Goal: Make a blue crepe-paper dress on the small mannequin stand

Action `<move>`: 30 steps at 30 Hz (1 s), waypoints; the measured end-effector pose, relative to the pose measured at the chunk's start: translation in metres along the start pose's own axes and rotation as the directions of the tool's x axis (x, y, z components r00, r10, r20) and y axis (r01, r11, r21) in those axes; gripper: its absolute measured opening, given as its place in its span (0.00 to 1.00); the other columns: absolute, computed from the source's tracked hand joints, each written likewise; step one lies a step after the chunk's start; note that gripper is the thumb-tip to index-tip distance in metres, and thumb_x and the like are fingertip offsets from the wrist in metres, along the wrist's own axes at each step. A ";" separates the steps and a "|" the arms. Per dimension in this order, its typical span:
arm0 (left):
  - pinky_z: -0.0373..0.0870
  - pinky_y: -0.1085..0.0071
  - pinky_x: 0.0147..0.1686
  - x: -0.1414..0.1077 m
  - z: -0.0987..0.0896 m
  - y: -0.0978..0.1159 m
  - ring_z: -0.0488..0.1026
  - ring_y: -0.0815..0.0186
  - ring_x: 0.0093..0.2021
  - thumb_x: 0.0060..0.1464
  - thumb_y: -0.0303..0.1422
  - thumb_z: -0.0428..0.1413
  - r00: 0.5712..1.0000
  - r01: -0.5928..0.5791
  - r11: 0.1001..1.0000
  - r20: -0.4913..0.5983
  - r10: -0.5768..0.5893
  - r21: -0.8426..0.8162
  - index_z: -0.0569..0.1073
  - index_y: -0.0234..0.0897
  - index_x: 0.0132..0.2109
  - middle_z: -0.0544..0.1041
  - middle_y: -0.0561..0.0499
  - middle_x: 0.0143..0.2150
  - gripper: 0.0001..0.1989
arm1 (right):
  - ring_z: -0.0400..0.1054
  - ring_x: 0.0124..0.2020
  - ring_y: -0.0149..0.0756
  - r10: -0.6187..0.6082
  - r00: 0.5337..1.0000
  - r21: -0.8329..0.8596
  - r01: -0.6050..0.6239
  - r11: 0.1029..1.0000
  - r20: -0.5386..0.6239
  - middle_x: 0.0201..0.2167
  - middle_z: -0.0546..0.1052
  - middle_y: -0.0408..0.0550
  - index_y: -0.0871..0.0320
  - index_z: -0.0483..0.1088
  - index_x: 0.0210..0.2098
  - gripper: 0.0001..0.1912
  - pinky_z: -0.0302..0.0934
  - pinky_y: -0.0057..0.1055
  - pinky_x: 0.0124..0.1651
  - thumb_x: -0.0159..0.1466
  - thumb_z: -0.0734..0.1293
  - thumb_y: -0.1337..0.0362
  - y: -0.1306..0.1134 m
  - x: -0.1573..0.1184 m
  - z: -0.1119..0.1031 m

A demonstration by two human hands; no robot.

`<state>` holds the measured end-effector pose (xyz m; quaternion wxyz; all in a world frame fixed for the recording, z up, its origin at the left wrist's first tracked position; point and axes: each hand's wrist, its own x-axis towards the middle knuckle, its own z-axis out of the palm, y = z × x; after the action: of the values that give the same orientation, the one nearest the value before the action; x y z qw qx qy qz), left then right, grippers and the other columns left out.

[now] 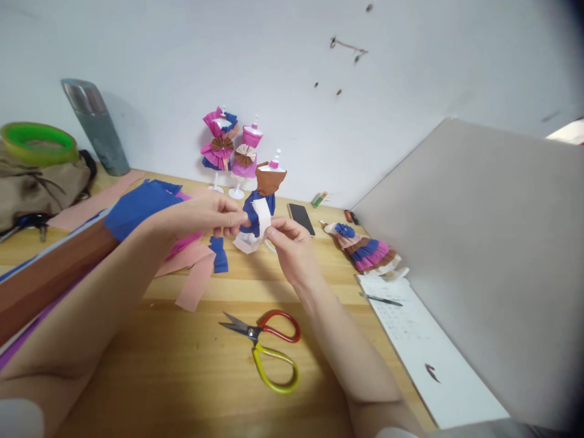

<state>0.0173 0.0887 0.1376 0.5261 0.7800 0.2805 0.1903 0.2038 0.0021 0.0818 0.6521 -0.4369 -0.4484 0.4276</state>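
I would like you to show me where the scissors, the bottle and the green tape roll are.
Scissors (253, 332): head view, the metal near the pivot.
Bottle (101, 132): head view, middle of its body.
Green tape roll (43, 159): head view, its outer side.

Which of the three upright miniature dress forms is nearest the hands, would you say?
The rightmost dress form, with the brown top; the other two dress forms stand farther back.
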 end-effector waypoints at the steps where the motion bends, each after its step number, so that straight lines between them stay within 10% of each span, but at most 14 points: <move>1: 0.62 0.74 0.24 0.001 0.005 0.000 0.67 0.69 0.24 0.49 0.40 0.63 1.000 -0.003 1.000 -0.006 0.003 -0.002 0.81 0.37 0.30 0.75 0.50 0.25 0.11 | 0.69 0.32 0.34 0.002 1.000 0.000 -0.002 1.000 -0.025 0.31 0.79 0.44 0.55 0.75 0.26 0.11 0.65 0.34 0.43 0.46 0.77 0.58 0.000 -0.001 0.001; 12: 0.60 0.71 0.25 0.010 0.059 0.002 0.64 0.71 0.24 0.39 0.36 0.64 0.869 -0.249 0.936 -0.484 0.103 -0.249 0.73 0.35 0.24 0.69 0.54 0.22 0.10 | 0.71 0.32 0.34 -0.014 0.998 -0.093 0.019 0.996 0.055 0.30 0.80 0.44 0.55 0.76 0.29 0.09 0.67 0.34 0.41 0.49 0.75 0.59 -0.004 -0.006 0.000; 19: 0.58 0.68 0.27 0.007 0.062 0.002 0.62 0.69 0.25 0.44 0.35 0.60 0.860 -0.264 0.961 -0.430 0.274 0.084 0.69 0.37 0.21 0.68 0.52 0.25 0.11 | 0.73 0.45 0.41 -0.226 0.970 -0.263 0.243 0.934 0.090 0.42 0.80 0.48 0.53 0.77 0.39 0.14 0.68 0.37 0.47 0.54 0.74 0.58 -0.022 -0.007 -0.007; 23: 0.56 0.70 0.26 0.010 0.065 -0.002 0.60 0.71 0.24 0.44 0.33 0.60 0.870 -0.272 0.940 -0.365 0.332 0.207 0.69 0.37 0.20 0.66 0.54 0.23 0.11 | 0.73 0.41 0.39 -0.315 0.944 -0.331 0.330 0.884 0.099 0.36 0.79 0.47 0.54 0.75 0.30 0.05 0.67 0.35 0.44 0.54 0.73 0.62 -0.024 -0.006 -0.008; 30: 0.56 0.72 0.24 -0.004 0.045 0.015 0.63 0.70 0.24 0.43 0.36 0.64 0.912 -0.093 0.994 -0.397 0.107 0.054 0.79 0.35 0.29 0.70 0.53 0.22 0.08 | 0.69 0.29 0.33 -0.274 0.962 -0.293 0.265 0.919 0.011 0.28 0.76 0.44 0.55 0.72 0.27 0.06 0.65 0.31 0.34 0.54 0.72 0.60 -0.011 0.009 -0.018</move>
<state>0.0447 0.0494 0.1350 0.4340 0.7470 0.3448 0.3671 0.2246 0.0042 0.0906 0.6396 -0.4688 -0.5526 0.2563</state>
